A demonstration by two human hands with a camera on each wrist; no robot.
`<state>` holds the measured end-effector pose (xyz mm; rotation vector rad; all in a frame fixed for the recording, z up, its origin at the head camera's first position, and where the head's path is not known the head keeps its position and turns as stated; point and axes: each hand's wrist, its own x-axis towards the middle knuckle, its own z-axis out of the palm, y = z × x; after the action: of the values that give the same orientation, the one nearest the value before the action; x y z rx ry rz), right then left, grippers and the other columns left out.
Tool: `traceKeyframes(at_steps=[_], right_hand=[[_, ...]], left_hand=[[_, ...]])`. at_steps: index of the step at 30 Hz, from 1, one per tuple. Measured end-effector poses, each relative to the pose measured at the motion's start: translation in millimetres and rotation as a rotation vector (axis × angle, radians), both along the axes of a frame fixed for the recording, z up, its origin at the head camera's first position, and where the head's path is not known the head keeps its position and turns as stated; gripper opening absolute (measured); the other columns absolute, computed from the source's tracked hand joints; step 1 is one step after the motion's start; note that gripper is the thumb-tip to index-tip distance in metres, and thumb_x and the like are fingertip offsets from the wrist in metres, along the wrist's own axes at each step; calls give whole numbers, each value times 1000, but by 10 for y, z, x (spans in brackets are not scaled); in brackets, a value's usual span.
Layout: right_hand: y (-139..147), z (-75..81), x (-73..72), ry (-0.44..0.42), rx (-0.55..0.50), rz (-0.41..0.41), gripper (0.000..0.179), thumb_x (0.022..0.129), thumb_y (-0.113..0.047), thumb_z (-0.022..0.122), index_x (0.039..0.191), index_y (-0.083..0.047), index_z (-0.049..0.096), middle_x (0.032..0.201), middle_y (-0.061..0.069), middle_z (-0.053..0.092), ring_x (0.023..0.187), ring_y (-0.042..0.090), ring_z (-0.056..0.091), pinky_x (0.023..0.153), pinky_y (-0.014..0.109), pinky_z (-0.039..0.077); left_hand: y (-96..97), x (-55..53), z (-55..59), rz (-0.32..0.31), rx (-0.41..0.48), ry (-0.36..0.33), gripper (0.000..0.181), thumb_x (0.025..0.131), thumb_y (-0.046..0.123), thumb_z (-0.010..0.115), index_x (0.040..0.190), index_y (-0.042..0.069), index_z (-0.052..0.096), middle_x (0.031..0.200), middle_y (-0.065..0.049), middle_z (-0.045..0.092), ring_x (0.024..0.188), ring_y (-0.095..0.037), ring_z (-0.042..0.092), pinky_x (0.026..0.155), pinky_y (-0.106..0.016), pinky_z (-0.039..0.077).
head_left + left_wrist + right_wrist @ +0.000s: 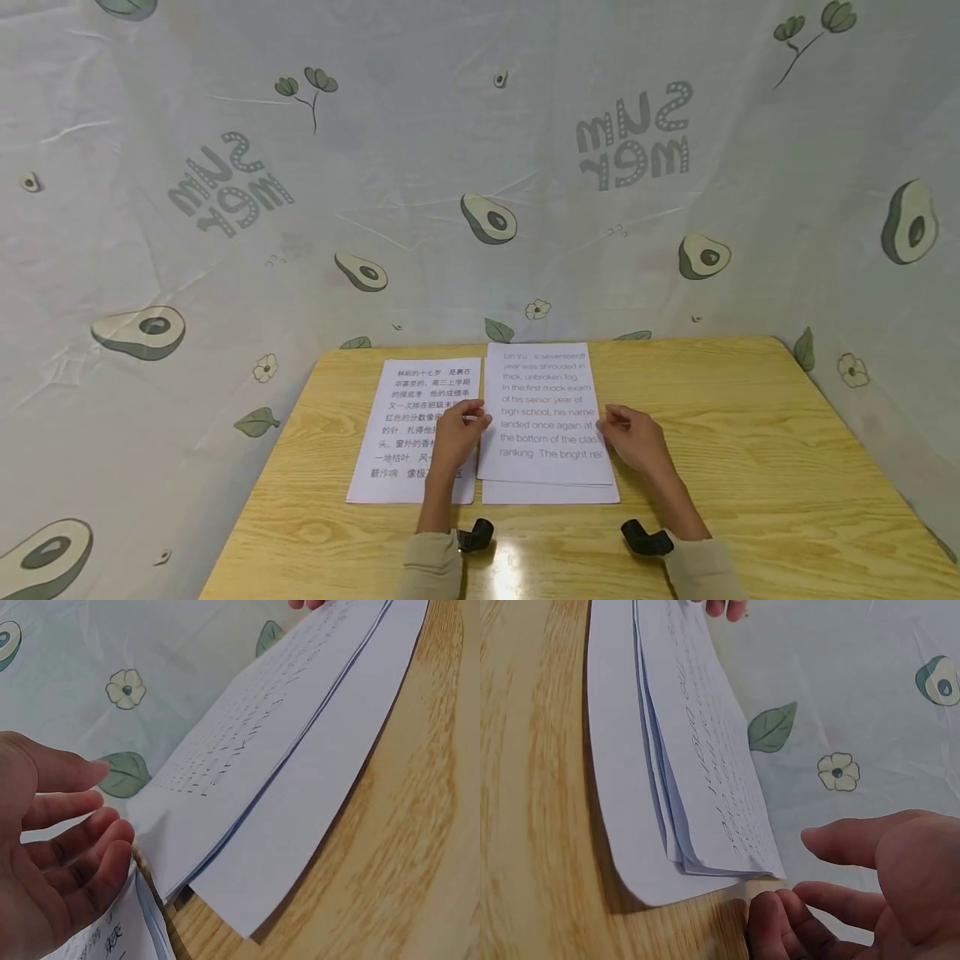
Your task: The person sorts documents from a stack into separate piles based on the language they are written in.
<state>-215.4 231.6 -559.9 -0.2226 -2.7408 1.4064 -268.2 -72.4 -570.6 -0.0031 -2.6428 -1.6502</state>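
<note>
English stack [540, 462] is on the table [765, 467], lowest sheet sticking out at the near edge; top page reads "Lin Yu's seventeenth year was shrouded in thick, unbroken fog" (last visible line: "ranking The bright", cut off at the right), and the Chinese pages [408, 417] lie just left of it. Left hand [457, 432] is at the stack's left edge, right hand [636, 435] at its right, both half open, fingers loosely bent, thumbs apart, gripping nothing; can't tell if fingertips touch paper. Backdrop [420, 150] behind the stack says "summer" twice.
</note>
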Motion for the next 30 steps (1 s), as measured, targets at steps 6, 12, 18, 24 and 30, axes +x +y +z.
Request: traceKeyframes(at_steps=[6, 12, 18, 24, 30], right_hand=[[-21, -22, 3, -10, 6, 18, 51, 104, -20, 66, 145, 11, 59, 129, 27, 69, 115, 38, 68, 84, 33, 53], [-49, -72, -14, 30, 58, 35, 46, 103, -16, 68, 140, 11, 64, 123, 25, 71, 106, 32, 68, 86, 37, 53], [-77, -88, -39, 61, 66, 42, 43, 101, -15, 67, 136, 11, 67, 121, 26, 74, 100, 31, 70, 81, 35, 54], [-94, -66, -25, 61, 82, 56, 44, 102, -14, 67, 138, 12, 65, 126, 30, 72, 109, 37, 70, 90, 47, 57], [-112, -68, 4, 57, 83, 51, 46, 103, -16, 68, 139, 11, 64, 130, 31, 70, 112, 39, 70, 94, 53, 56]], left_hand=[[-14, 4, -51, 5, -48, 7, 35, 96, 16, 78, 129, 4, 76, 109, -8, 77, 94, -20, 72, 76, -30, 60], [-19, -25, -99, -12, -135, 51, 34, 95, 15, 79, 125, 0, 77, 105, -9, 76, 94, -20, 70, 80, -32, 59], [-7, -44, -123, -40, -209, 80, 29, 95, 14, 79, 120, 0, 79, 102, -10, 72, 91, -17, 64, 80, -32, 56], [1, -22, -124, -42, -199, 75, 31, 95, 15, 79, 122, 0, 79, 103, -10, 71, 92, -18, 64, 81, -34, 56], [0, -6, -99, -42, -162, 62, 33, 95, 15, 79, 124, -1, 78, 105, -11, 72, 94, -21, 66, 82, -37, 58]])
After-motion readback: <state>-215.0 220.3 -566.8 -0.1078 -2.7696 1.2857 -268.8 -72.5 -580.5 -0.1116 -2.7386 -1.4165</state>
